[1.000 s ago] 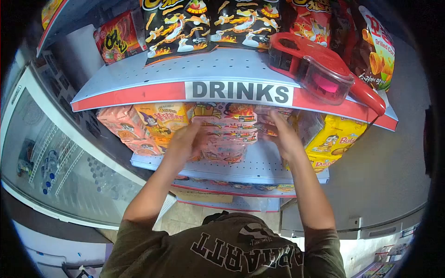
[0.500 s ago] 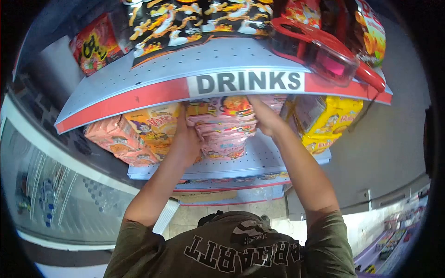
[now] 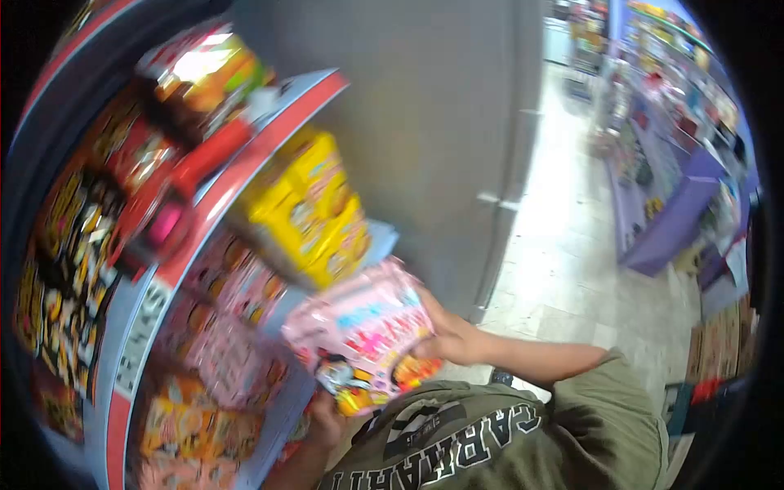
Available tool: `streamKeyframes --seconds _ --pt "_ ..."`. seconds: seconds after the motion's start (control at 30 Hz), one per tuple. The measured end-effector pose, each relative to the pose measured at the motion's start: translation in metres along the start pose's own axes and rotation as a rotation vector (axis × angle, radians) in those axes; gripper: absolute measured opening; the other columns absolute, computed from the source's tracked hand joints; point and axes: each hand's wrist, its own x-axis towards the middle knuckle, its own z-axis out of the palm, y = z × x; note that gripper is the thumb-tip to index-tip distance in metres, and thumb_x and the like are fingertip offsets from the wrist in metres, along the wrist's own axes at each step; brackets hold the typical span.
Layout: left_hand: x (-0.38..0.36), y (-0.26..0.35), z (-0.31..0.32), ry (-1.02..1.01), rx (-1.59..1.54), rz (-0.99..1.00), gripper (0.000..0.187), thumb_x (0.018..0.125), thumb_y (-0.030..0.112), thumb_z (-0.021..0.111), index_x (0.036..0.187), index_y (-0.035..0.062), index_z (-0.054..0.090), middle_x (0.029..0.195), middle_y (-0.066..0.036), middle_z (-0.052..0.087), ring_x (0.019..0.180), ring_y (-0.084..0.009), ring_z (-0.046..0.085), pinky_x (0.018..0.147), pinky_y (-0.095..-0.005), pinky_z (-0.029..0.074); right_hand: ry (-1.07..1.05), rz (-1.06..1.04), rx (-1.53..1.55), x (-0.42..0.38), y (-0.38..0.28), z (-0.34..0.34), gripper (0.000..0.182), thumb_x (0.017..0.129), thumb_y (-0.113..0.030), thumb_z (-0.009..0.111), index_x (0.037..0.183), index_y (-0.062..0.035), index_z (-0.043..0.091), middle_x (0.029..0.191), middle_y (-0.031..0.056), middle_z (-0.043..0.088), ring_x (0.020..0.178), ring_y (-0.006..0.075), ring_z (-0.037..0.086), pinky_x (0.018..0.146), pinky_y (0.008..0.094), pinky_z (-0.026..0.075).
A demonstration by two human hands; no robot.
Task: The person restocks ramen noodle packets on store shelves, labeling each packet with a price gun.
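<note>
Upside-down "CARHARTT" crosses the olive-green fabric shirt [image 3: 600,420], and "NKS" shows on the white rectangular label [image 3: 140,339] of the red-edged metal shelf [image 3: 118,425] — lettering on the glossy pink plastic packet [image 3: 367,314] is too blurred.

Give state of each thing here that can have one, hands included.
Pink glossy plastic pack: in hand, printed face showing, no opening visible.
Bare right hand: closed on the pack's edge.
Bare left hand: at the pack's lower corner, blurred; grip unclear.
Red plastic tape dispenser: set down, untouched.
Yellow glossy plastic packs: shelved.
Other pink plastic packs: shelved.
Orange plastic packs: shelved.
</note>
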Motion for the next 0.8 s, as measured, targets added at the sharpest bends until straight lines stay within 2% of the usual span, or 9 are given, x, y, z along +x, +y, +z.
streamKeyframes --seconds 0.13,0.23,0.3,0.37,0.47,0.57,0.63,0.7,0.8 --pt "0.068 -0.017 0.086 -0.48 0.363 -0.106 0.052 0.084 0.017 0.038 0.133 -0.0016 0.038 0.129 -0.014 0.046 0.123 -0.0256 0.04 0.106 -0.0349 0.027 0.333 0.107 0.041 -0.115 -0.029 -0.062 0.103 0.076 -0.028 0.071 0.145 0.0004 -0.001 0.144 0.0159 0.024 0.134 0.0225 0.023 0.11 0.0356 0.02" --pt "0.12 -0.037 0.173 -0.708 0.198 -0.162 0.075 0.082 0.02 0.042 0.146 0.001 0.009 0.145 -0.013 0.024 0.134 -0.0247 0.023 0.11 -0.0331 0.017 0.542 0.172 0.193 -0.195 -0.027 -0.113 0.103 0.074 -0.026 0.074 0.144 -0.0005 0.003 0.141 0.0145 0.029 0.132 0.0209 0.029 0.109 0.0362 0.024" --pt "0.155 -0.04 0.234 -0.886 0.18 -0.03 0.078 0.084 0.021 0.042 0.148 0.0036 0.001 0.152 -0.012 0.013 0.14 -0.0229 0.013 0.112 -0.0332 0.011 0.633 0.168 0.211 -0.242 -0.034 -0.149 0.102 0.074 -0.026 0.074 0.144 -0.0008 0.004 0.14 0.0139 0.032 0.129 0.0207 0.033 0.108 0.037 0.026" --pt "0.181 -0.043 0.307 -0.951 -0.026 -0.088 0.081 0.086 0.023 0.043 0.149 0.0056 -0.005 0.154 -0.012 0.005 0.142 -0.021 0.005 0.113 -0.0336 0.007 0.706 0.134 0.134 -0.28 -0.043 -0.19 0.1 0.075 -0.027 0.074 0.143 -0.0009 0.005 0.138 0.0134 0.035 0.127 0.0211 0.037 0.107 0.0378 0.029" --pt "0.224 -0.054 0.403 -1.075 -0.106 -0.133 0.083 0.085 0.024 0.043 0.149 0.008 -0.008 0.155 -0.011 0.001 0.142 -0.0201 0.005 0.113 -0.0334 0.008 0.855 0.12 0.104 -0.332 -0.05 -0.255 0.102 0.075 -0.031 0.074 0.142 -0.0012 0.003 0.134 0.0144 0.038 0.124 0.0239 0.041 0.105 0.0395 0.032" --pt "0.26 -0.063 0.469 -1.088 -0.142 -0.433 0.084 0.09 0.043 0.044 0.149 0.0102 -0.007 0.155 -0.011 0.004 0.141 -0.0207 0.011 0.112 -0.0345 0.016 0.98 0.088 0.041 -0.356 -0.067 -0.301 0.102 0.076 -0.031 0.073 0.143 -0.0022 0.002 0.133 0.0159 0.037 0.125 0.0253 0.04 0.105 0.0404 0.033" --pt "0.276 -0.096 0.509 -1.06 -0.442 -0.389 0.088 0.091 0.056 0.043 0.149 0.0108 -0.006 0.154 -0.011 0.008 0.14 -0.0208 0.015 0.112 -0.0351 0.02 1.042 0.084 -0.077 -0.364 -0.069 -0.326 0.101 0.077 -0.03 0.072 0.143 -0.0027 0.0 0.134 0.0162 0.035 0.125 0.0254 0.039 0.105 0.0404 0.033" --pt "0.301 -0.123 0.536 -1.066 -0.343 -0.466 0.09 0.09 0.064 0.038 0.149 0.0111 -0.004 0.153 -0.011 0.013 0.138 -0.0208 0.02 0.111 -0.0353 0.022 1.093 0.082 -0.127 -0.364 -0.068 -0.352 0.102 0.077 -0.029 0.072 0.144 -0.0023 -0.001 0.136 0.0163 0.032 0.127 0.0252 0.035 0.106 0.0397 0.03" --pt "0.338 -0.145 0.578 -1.008 -0.242 -0.571 0.08 0.093 0.058 0.037 0.149 0.0132 0.002 0.15 -0.011 0.021 0.134 -0.0223 0.03 0.108 -0.0354 0.031 1.157 0.08 -0.153 -0.363 -0.052 -0.397 0.1 0.078 -0.026 0.069 0.145 0.0005 -0.001 0.139 0.0166 0.025 0.131 0.0256 0.03 0.109 0.038 0.025"
